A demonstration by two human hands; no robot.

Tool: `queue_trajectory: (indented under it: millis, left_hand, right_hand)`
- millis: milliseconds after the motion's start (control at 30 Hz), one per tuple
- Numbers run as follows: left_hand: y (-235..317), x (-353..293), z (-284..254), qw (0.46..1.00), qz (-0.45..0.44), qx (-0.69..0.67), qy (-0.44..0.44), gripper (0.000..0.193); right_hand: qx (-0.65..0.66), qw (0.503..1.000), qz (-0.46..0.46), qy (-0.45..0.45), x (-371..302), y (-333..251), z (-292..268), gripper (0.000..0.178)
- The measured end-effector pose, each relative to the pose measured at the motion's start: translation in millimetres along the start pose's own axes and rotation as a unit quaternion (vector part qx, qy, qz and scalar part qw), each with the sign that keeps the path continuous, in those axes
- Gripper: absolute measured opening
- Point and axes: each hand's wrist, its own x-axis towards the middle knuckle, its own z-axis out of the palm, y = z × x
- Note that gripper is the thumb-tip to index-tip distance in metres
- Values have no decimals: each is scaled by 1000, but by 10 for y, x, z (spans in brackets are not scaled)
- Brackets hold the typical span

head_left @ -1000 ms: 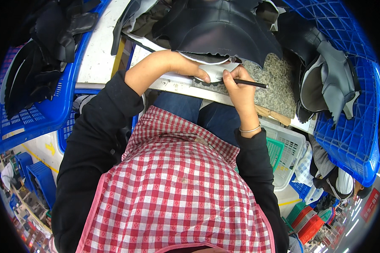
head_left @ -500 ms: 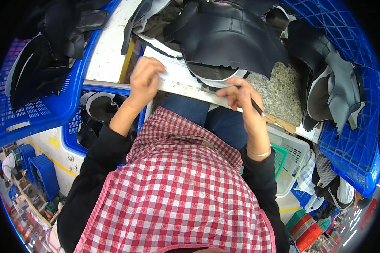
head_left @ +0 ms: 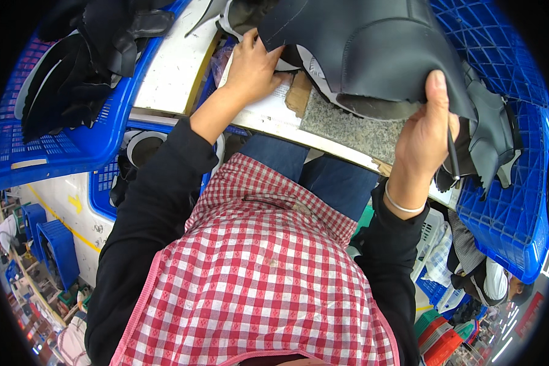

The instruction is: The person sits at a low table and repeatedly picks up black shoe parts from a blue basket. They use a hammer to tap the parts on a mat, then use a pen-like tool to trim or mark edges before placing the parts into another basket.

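Observation:
A large black leather shoe upper (head_left: 384, 61) with stitched seams and a pale lining is lifted over the bench. My right hand (head_left: 426, 137) grips its right lower edge, thumb on the outer face, fingers behind. A slim dark pen (head_left: 452, 152) is also held in that hand, its tip pointing down toward my wrist. My left hand (head_left: 254, 68) is closed at the upper's left edge, with some fingertips hidden by the leather. Under the upper lie a printed white sheet (head_left: 268, 113), a brown scrap (head_left: 298, 94) and a speckled stone slab (head_left: 348, 128).
A blue basket (head_left: 97, 143) of black leather pieces stands at the left. On the right is a tall blue crate (head_left: 506, 226), with grey-black uppers (head_left: 489, 137) beside it. Another blue bin (head_left: 105, 198) sits below the white bench (head_left: 165, 85). My knees are under the bench edge.
Both hands have moved up onto the upper and taken hold of it; the right hand has gone further right. The upper is raised and shifted right, uncovering the brown scrap and more of the slab.

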Motion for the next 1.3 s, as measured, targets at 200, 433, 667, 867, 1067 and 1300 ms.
queue_trajectory:
  millis: [200, 433, 667, 867, 1067, 1300]
  left_hand:
    - [118, 289, 10, 962, 47, 176, 204, 65]
    - [-826, 405, -235, 984, 48, 3, 170, 51]
    - [-474, 562, -615, 934, -111, -234, 247, 59]
    - [623, 352, -319, 973, -11, -131, 189, 47]
    - [1044, 27, 68, 999, 21, -31, -35, 63]
    - [642, 490, 357, 994, 96, -14, -54, 70]
  right_hand:
    - [158, 967, 164, 116, 123, -103, -142, 33]
    - [89, 948, 111, 283, 91, -316, -671, 35]
    - [8, 970, 28, 243, 972, -676, -1999, 42]
    - [-202, 968, 122, 83, 639, 392, -1775, 55]
    - [-178, 958, 118, -192, -567, 678, -995, 39]
    - [-60, 976, 180, -109, -613, 992, -843, 11]
